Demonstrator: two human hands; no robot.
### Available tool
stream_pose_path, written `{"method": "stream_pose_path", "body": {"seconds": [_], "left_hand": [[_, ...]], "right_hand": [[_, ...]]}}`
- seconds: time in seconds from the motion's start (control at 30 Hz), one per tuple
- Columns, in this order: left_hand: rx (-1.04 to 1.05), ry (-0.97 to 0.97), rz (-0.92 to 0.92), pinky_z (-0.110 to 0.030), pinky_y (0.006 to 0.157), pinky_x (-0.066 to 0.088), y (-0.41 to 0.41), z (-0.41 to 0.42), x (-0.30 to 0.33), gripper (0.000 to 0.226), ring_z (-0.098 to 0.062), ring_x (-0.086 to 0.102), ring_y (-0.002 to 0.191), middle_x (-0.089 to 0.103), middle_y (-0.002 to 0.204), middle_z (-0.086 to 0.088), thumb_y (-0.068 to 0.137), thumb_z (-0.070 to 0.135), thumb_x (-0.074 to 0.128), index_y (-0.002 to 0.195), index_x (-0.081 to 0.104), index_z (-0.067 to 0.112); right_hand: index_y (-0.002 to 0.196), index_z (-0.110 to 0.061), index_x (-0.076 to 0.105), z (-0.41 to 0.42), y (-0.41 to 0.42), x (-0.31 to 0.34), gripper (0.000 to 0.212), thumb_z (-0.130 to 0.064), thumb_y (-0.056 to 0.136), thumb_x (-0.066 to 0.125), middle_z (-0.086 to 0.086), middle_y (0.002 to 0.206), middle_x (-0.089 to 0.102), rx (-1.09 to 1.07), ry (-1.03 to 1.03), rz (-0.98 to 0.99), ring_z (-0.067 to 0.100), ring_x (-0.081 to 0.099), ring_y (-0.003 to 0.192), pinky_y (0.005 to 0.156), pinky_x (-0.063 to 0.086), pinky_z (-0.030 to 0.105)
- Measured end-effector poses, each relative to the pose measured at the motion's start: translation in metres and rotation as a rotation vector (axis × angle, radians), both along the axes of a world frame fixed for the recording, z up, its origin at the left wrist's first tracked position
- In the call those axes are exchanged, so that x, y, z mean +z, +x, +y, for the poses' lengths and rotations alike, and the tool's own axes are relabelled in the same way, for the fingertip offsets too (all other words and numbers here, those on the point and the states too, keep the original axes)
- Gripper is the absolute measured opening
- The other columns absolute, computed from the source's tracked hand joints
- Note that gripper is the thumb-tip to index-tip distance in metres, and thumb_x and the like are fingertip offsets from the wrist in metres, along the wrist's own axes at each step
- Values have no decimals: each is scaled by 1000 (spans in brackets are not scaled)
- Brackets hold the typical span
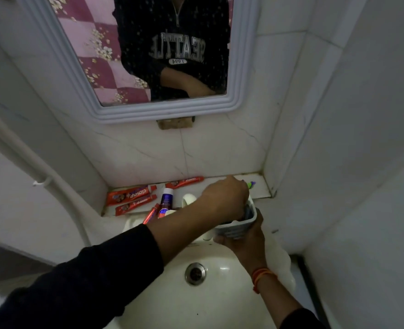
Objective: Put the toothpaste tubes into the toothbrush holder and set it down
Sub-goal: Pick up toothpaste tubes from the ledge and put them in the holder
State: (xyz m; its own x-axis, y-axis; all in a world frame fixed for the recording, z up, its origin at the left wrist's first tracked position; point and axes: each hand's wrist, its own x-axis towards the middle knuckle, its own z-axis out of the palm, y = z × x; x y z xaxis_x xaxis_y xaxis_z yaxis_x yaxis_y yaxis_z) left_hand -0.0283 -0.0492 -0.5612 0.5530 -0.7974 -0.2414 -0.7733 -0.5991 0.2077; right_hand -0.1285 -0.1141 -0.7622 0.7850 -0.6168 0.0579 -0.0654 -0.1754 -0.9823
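My right hand (243, 243) grips a grey-white ribbed toothbrush holder (237, 227) from below, tilted over the sink's back edge. My left hand (224, 198) reaches across from the left, its fingertips dipped into the holder's mouth; what they hold is hidden. A green toothbrush tip (250, 185) pokes out behind the knuckles. On the shelf lie three red toothpaste tubes (132, 195) (135, 205) (184, 182). A smaller red tube (151, 213) and a purple-and-white tube (167, 198) lie by the tap.
The white sink (220, 300) with its metal drain (195, 273) is below my arms. A white tap (188, 200) stands at the shelf's front. The tiled shelf (262, 188) ends in a corner on the right. A framed mirror (239, 96) hangs above.
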Motion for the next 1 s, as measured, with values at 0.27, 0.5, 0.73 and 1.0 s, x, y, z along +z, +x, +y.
{"method": "stream_pose_path", "body": {"seconds": [0.27, 0.5, 0.73, 1.0], "left_hand": [[255, -259, 104, -29, 78, 62, 92, 27, -12, 15, -11, 76, 71, 79, 90, -1, 89, 22, 68, 96, 81, 17], [209, 225, 36, -39, 103, 47, 145, 38, -100, 56, -37, 54, 127, 54, 140, -22, 87, 8, 67, 141, 49, 3], [69, 253, -297, -46, 89, 52, 148, 35, -128, 31, -36, 51, 126, 51, 135, -18, 95, 12, 54, 123, 64, 4], [-25, -65, -365, -38, 76, 54, 129, 29, -62, 37, -30, 67, 90, 67, 106, -7, 100, 42, 50, 130, 55, 20]], "right_hand": [[144, -41, 43, -13, 1, -15, 128, -40, 36, 110, -15, 134, 67, 9, 40, 41, 10, 66, 125, 94, 64, 47], [143, -39, 45, -11, -1, -13, 126, -39, 35, 110, -17, 131, 69, 6, 64, 38, 2, 68, 119, 95, 64, 40], [145, -34, 45, -10, -3, -14, 130, -44, 31, 108, -16, 133, 67, 2, 77, 15, 8, 66, 123, 94, 63, 50], [134, -57, 46, -5, -6, -8, 118, -25, 38, 106, -25, 129, 66, 6, 12, 6, 3, 67, 119, 79, 66, 28]]}}
